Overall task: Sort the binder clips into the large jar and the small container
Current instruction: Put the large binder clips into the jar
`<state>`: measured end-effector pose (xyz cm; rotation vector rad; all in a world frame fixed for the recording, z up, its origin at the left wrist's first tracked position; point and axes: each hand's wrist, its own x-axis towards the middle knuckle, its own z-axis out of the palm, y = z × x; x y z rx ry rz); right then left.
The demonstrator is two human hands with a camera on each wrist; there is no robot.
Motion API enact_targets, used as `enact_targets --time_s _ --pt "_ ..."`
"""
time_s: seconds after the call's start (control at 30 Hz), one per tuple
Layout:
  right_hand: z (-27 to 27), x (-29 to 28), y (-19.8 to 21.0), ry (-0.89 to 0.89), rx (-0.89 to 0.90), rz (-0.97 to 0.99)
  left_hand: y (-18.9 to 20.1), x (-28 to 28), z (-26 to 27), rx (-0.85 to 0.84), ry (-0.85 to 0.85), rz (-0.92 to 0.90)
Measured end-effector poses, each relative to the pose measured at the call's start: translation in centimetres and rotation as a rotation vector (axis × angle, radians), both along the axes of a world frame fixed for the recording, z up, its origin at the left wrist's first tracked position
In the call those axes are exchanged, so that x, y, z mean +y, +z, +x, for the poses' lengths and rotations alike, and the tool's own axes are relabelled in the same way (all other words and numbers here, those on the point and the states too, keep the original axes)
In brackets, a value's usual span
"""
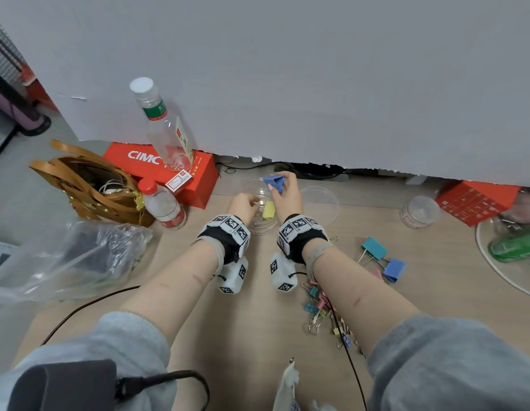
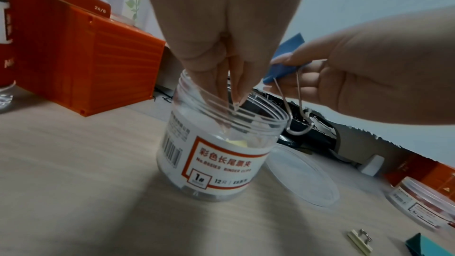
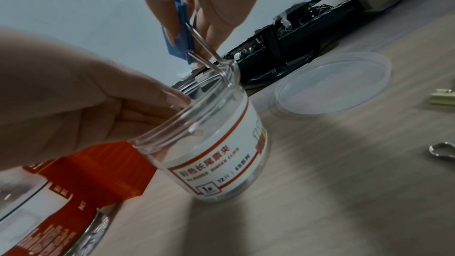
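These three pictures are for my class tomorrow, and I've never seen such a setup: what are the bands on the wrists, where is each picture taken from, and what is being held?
No machine here: a person works with bare hands. The checkered wrist bands carry small cameras. The wide picture comes from a camera on the head; the other two look along each hand.

The right hand pinches a large blue binder clip above the open large jar, its wire handles hanging at the rim. The left hand has its fingertips dipped into the jar's mouth; a yellow clip lies inside.

On the wooden table: the jar's lid, the small container, and loose clips awaiting sorting.
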<state>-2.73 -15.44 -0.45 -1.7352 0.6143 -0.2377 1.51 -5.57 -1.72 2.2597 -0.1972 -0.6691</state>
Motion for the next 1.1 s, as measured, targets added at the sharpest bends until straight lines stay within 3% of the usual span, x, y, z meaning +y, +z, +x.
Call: enact_targets --time_s 0.23,0.4,0.57,0.7,0.8,1.0,1.1 --pt "0.7 0.5 0.5 -0.041 -0.087 0.002 0.5 0.3 0.1 -0.008 -0.021 -0.039" --pt "1.0 0.6 0.3 -0.150 -0.021 0.114 0.5 0.3 0.1 0.014 -0.013 -0.158" --pt "1.0 0.9 -0.1 -0.125 0.072 0.113 1.5 0.8 0.3 -0.003 0.120 -0.240" --pt "0.9 1.4 -1.4 -0.050 0.272 -0.042 2.0 1.3 0.6 -0.053 0.144 -0.161" --pt "0.2 1.1 -2.2 0.031 0.316 -0.136 1.7 1.3 0.4 -0.077 0.124 -0.130" --pt "-1.5 -0.2 -2.9 0.319 0.341 -0.715 0.8 1.0 0.1 -0.084 0.097 -0.097" --pt "-1.8 -0.7 -3.0 0.277 0.320 -0.683 0.7 0.7 -0.3 -0.112 0.090 -0.085"
